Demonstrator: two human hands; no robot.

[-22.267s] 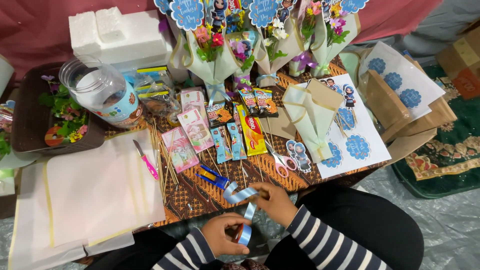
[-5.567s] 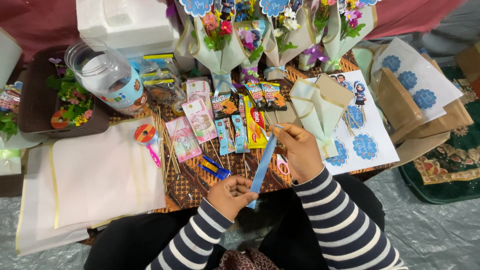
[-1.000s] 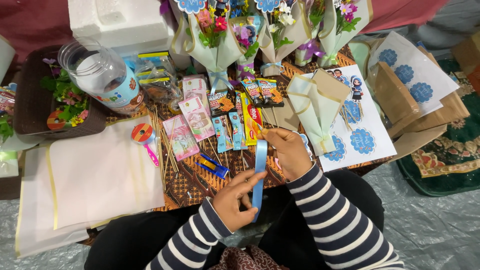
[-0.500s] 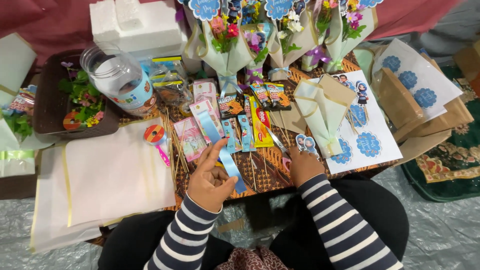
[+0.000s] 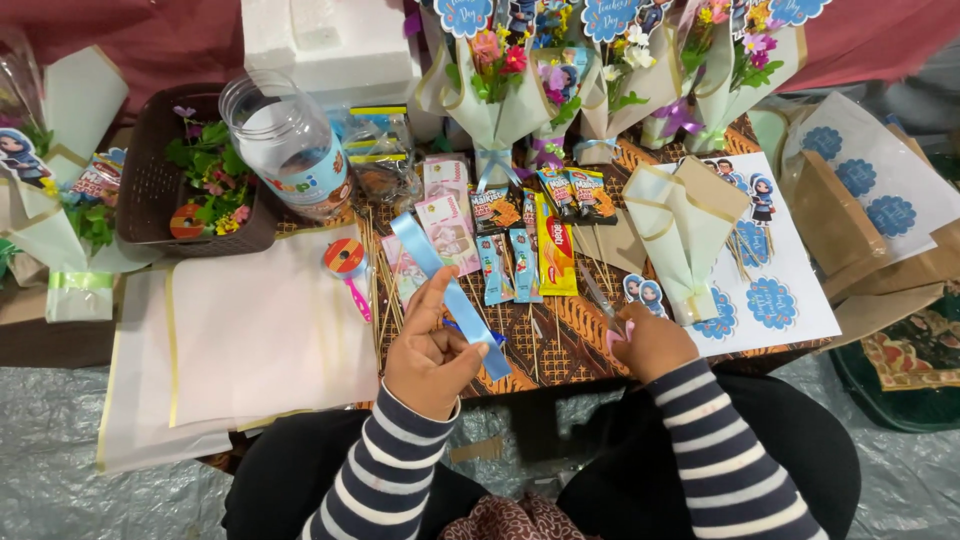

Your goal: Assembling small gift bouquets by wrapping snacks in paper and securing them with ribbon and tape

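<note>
My left hand (image 5: pixel 432 345) pinches a strip of light blue ribbon (image 5: pixel 432 262) that runs up and to the left from my fingers over the low table (image 5: pixel 560 345). My right hand (image 5: pixel 650 342) rests on the table near its front edge and is closed around pink-handled scissors (image 5: pixel 603 310), whose blades point up and left. Several snack packets (image 5: pixel 530 240) and banknotes (image 5: pixel 447 215) lie in a row just beyond both hands. Thin wooden skewers (image 5: pixel 380 290) lie beside my left hand.
Cream wrapping sheets (image 5: pixel 250 330) lie at the left, with a small tape dispenser (image 5: pixel 347 262) at their edge. A clear plastic jar (image 5: pixel 290 145) and a brown basket of flowers (image 5: pixel 200 185) stand behind. Wrapped bouquets (image 5: pixel 600 70) line the back. Folded paper cones (image 5: pixel 685 225) and sticker sheets (image 5: pixel 780 290) lie right.
My left hand has kept hold of the blue ribbon and lifted it to the left. My right hand let go of the ribbon, dropped to the table and closed on the scissors.
</note>
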